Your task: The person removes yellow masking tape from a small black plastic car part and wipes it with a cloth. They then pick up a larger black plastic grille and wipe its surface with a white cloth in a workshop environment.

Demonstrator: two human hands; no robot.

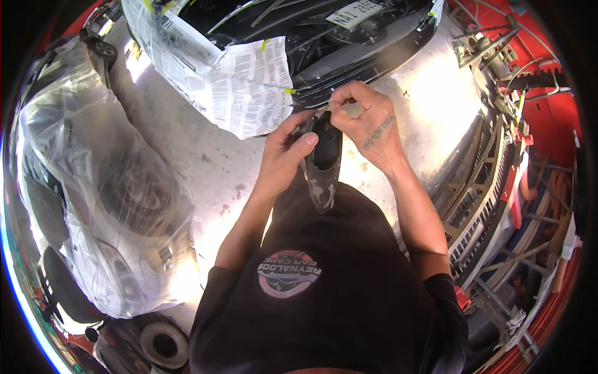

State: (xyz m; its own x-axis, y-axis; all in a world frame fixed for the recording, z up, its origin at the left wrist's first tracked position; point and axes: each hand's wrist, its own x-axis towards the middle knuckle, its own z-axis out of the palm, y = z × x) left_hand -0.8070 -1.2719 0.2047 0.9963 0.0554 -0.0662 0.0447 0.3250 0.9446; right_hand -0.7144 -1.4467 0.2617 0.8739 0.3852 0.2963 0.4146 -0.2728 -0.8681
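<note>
My left hand [288,149] grips a black plastic trim piece [323,182] by its left side, the thumb lying over the rim. The piece is long and tapers to a point toward me. It has a deep oval opening, and its finish is scuffed grey and patchy near the tip. At its far end my right hand [369,121] is closed in a pinch, fingertips against the edge. Whatever those fingers hold, if anything, is too small to make out. Just beyond both hands is the bumper of a black car [380,62].
Taped newspaper sheets [249,87] mask the car's left front. Clear plastic film covers another car [118,168] at left. Grilles and slatted car parts [479,181] lean at right beside a rack. A tyre-like round part [164,345] lies at the lower left on the concrete floor [215,168].
</note>
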